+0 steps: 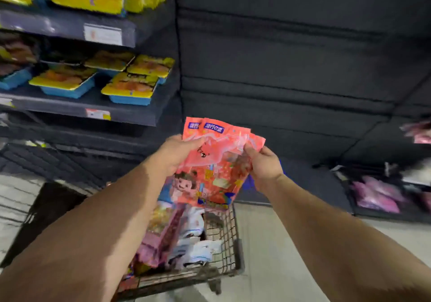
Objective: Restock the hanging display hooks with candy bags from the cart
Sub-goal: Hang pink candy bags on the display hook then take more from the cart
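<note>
Dark slatted wall panels [291,56] are filling the frame's upper right. At centre, above the wire cart [224,238], we are holding red cartoon-printed candy bags [217,166]. Our left hand [179,154] and right hand [263,164] are pinching their side edges.

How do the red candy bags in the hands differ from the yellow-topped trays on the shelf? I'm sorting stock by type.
The red candy bags are soft, flat pouches; the yellow-topped trays are rigid blue boxes with yellow lids. The bags are held upright, fanned, by the left hand and right hand above the cart; the trays lie flat on the shelf. Both are printed packaged goods.
</note>
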Motion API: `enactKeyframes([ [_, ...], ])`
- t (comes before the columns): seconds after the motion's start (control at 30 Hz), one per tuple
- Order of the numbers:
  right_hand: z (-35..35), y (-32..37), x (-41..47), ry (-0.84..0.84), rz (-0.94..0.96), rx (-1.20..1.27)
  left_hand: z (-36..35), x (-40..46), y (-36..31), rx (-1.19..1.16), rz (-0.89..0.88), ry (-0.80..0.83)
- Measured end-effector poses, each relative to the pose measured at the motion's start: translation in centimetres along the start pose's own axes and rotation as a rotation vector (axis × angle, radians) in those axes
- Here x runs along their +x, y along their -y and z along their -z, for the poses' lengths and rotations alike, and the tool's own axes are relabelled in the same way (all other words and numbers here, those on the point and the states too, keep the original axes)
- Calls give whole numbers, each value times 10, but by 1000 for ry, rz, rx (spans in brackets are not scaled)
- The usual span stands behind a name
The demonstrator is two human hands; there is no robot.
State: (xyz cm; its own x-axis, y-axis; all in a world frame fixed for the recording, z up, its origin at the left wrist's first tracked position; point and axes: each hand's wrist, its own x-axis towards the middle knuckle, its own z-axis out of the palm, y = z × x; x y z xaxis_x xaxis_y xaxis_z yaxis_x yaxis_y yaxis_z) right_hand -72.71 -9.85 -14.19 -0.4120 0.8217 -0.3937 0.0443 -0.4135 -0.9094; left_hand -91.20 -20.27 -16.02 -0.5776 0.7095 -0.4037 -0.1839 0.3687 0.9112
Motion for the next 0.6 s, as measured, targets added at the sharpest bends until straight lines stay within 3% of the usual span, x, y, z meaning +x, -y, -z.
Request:
enactKeyframes([
  [0.23, 251, 94, -61, -140, 236, 86, -263, -55, -64, -36, -124, 231],
  [0.37, 382, 116, -97, -345, 289, 114, -404, -101, -79, -46, -198, 423],
  [0.6, 530, 122, -122, -628, 327, 202, -557, -145, -93, 7, -193, 713],
])
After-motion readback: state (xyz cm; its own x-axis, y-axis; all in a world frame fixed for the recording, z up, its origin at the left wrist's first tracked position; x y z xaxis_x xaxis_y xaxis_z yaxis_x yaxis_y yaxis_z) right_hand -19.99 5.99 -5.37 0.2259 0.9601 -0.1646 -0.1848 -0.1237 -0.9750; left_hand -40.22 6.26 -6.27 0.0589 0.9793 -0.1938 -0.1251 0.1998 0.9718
